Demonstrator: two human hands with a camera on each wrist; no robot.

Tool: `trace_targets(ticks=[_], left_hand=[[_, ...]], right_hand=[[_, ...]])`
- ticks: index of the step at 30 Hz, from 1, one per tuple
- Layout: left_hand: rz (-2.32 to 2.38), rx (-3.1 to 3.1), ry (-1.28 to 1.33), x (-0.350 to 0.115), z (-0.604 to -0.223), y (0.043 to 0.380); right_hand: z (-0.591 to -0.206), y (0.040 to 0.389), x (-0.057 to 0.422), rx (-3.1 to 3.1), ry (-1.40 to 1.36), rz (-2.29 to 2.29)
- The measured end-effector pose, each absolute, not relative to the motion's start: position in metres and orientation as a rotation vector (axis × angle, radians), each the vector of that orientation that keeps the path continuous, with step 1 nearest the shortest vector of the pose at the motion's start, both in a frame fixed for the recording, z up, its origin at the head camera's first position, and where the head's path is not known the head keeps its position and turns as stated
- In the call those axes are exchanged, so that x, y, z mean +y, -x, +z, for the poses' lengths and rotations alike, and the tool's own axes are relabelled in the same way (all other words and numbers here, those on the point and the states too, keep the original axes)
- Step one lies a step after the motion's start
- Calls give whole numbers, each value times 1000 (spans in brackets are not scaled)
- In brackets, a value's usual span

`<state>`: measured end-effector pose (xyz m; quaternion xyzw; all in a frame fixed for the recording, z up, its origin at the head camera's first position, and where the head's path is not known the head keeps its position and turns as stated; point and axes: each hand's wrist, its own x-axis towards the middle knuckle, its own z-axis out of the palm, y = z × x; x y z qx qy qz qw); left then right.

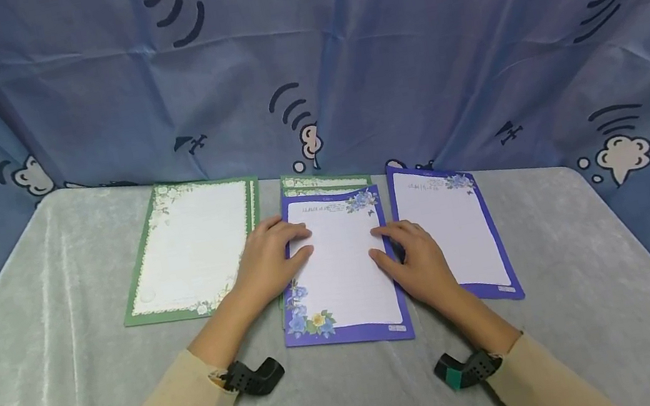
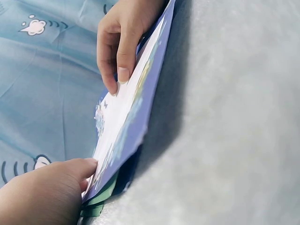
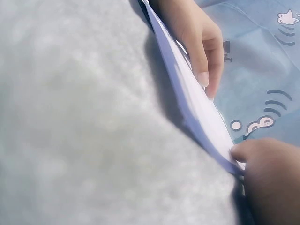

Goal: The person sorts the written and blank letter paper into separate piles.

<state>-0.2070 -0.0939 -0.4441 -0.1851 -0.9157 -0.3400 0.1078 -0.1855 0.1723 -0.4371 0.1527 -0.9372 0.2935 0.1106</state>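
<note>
Right at the centre of the head view, the left hand [image 1: 270,260] grips the left edge of a purple-bordered floral letter sheet [image 1: 346,268] and the right hand [image 1: 419,262] its right edge, thumbs on the face. Green-bordered paper [image 1: 324,178] peeks past its top, while a green-bordered floral sheet [image 1: 192,248] lies left of centre and a second purple-bordered sheet [image 1: 454,231] right, all on the grey surface [image 1: 360,400].

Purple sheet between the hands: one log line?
purple sheet: held; left hand: grips left edge; right hand: grips right edge; green sheets: partly underneath
</note>
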Motion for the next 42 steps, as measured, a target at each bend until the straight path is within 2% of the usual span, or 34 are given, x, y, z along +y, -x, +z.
trace_targets(ticks=[42], left_hand=[[-991,-2702,556,-94,-442,209]], right_hand=[[-436,188,172,-2751,-462,852]])
